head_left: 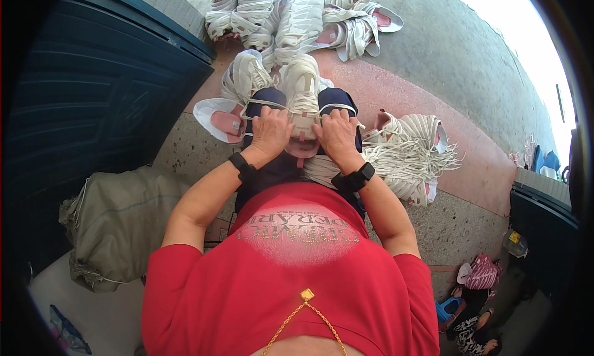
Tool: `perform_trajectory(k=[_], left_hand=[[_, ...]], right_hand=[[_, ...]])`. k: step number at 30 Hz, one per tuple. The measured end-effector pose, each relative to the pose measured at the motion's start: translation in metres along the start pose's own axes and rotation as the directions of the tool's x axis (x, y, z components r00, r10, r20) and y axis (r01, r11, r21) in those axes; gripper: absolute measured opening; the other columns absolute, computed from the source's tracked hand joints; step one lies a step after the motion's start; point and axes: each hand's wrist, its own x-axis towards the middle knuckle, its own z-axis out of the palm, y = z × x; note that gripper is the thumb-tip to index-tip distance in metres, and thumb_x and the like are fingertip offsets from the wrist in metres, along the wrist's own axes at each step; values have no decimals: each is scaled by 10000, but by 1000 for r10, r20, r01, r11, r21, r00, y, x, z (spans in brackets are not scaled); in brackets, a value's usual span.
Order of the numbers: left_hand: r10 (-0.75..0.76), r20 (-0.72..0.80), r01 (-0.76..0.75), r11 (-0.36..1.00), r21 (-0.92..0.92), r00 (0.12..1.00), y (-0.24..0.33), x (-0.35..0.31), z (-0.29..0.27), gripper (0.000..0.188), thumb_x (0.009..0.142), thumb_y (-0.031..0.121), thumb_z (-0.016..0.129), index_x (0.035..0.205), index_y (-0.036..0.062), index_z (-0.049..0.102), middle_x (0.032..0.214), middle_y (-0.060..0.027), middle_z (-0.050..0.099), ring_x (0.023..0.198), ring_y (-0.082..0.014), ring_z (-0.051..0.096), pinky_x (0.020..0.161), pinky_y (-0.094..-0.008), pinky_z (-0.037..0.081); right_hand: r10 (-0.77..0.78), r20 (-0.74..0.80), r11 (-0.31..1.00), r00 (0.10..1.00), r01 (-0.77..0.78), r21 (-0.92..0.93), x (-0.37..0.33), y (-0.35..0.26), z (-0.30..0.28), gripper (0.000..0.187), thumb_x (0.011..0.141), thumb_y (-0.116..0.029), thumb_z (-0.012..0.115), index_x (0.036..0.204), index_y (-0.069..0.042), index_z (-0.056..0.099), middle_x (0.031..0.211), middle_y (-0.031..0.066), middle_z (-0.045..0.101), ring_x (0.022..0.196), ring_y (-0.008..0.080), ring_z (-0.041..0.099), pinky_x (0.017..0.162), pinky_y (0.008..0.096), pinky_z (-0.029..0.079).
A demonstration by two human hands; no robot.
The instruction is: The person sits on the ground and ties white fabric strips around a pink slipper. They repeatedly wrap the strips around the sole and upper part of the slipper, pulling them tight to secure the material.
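While facing a cream, pink-lined sneaker [303, 124] at upper centre, between navy cloth knees [335, 96], has left hand [270, 135] and right hand [338, 135] curled at narrow white laces [270, 102]; cannot tell whether pinching any.

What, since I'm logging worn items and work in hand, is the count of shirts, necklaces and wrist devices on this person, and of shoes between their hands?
Red short-sleeved shirt: 1
Gold chain necklace with square pendant: 1
Black wrist-worn devices: 2
Off-white lace-up shoe between left hand and right hand: 1
Total: 5
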Motion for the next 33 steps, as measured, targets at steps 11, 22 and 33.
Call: perform_trajectory(k=[11, 22, 33], left_hand=[[158, -98, -174, 965, -193, 983, -9, 36, -6, 210, 813, 147, 612, 994, 43, 638, 835, -119, 658, 778, -322, 586, 709, -386, 477], [125, 714, 461, 684, -565, 689, 34, 131, 17, 715, 697, -5, 644, 1349, -34, 353, 676, -109, 594, 481, -149, 540, 382, -284, 395], [-50, 702, 702, 126, -701, 710, 13, 119, -9, 701, 763, 27, 714, 1341, -48, 323, 709, -64, 598, 434, -67, 471, 369, -202, 344]], right_hand=[[77, -25, 878, 997, -56, 475, 0, 25, 14, 188, 796, -143, 571, 946, -76, 663, 861, 97, 645, 874, 291, 572, 753, 440, 419], [-202, -114, 966, 973, 217, 142, -1, 12, 8, 131, 748, -108, 578, 872, -86, 615, 943, 64, 598, 925, 238, 538, 746, 385, 403], [-358, -235, 905, 904, 398, 153, 30, -1, -50, 117, 742, -126, 570, 834, -89, 632, 912, 45, 581, 914, 228, 521, 796, 369, 364]])
